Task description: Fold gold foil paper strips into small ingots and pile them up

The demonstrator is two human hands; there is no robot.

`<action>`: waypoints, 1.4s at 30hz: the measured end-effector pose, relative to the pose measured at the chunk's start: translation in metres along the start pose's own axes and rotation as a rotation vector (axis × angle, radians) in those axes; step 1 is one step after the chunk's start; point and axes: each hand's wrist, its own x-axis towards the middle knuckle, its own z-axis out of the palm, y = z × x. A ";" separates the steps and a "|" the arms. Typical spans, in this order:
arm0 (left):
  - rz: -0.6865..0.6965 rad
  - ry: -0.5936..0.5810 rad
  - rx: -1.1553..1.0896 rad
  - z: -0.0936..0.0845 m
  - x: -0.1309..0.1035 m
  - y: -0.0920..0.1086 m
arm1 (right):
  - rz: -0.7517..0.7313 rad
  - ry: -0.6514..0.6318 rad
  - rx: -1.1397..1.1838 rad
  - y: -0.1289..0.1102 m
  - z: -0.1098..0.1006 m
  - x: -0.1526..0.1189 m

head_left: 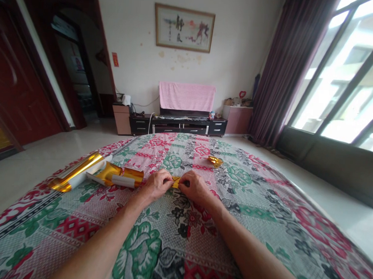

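A small piece of gold foil paper (176, 182) is stretched between my two hands, just above the flowered tablecloth (143, 245). My left hand (156, 183) pinches its left side between thumb and fingers. On its right side, my right hand (194, 185) grips it the same way, fingers curled. Dark lines or creases show on the foil between the fingertips. To the left of my hands lie curled gold foil sheets (128, 177) with white backs. A folded gold foil piece (215, 161) sits beyond my right hand.
The cloth covers a large rounded table. Past its far edge stands a low black cabinet (177, 124) with a pink cloth (187, 96) over a screen. A purple curtain (277, 73) and window are at right, a red door (24, 72) at left.
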 end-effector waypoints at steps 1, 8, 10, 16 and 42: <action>0.000 0.003 -0.001 0.000 0.000 0.000 | 0.000 0.000 0.001 0.000 0.000 0.000; -0.039 0.052 0.080 0.008 -0.001 0.002 | -0.017 0.003 0.015 0.000 0.000 0.001; -0.052 0.069 0.120 0.011 -0.001 0.001 | -0.013 0.002 0.018 0.000 0.000 0.001; -0.071 0.064 0.153 0.013 0.000 0.001 | -0.001 -0.015 0.009 -0.001 -0.002 0.001; 0.138 -0.001 0.018 0.002 0.001 -0.008 | -0.113 -0.078 0.052 -0.001 -0.009 0.002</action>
